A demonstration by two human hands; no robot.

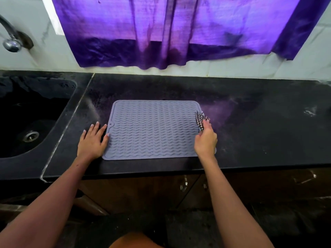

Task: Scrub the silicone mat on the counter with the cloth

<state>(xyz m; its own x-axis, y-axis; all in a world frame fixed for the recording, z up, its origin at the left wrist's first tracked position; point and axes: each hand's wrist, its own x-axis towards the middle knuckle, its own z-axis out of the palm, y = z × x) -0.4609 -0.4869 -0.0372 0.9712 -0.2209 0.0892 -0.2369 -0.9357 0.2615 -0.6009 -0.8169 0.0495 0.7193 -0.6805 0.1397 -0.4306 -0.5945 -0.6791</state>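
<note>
Right hand [205,140] is gripping a bunched checkered cloth [199,119] at the right edge of the grey wavy-ribbed silicone mat [152,130], lying flat on the black counter [250,111]. Left hand [93,140] is resting flat, fingers spread, pinning the left edge. Probably floppy and slidey, so keep it anchored.

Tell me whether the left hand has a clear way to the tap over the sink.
Probably yes. The left hand lies flat at the mat's left edge, holding nothing, and only bare counter and the open sink lie between it and the tap.
</note>
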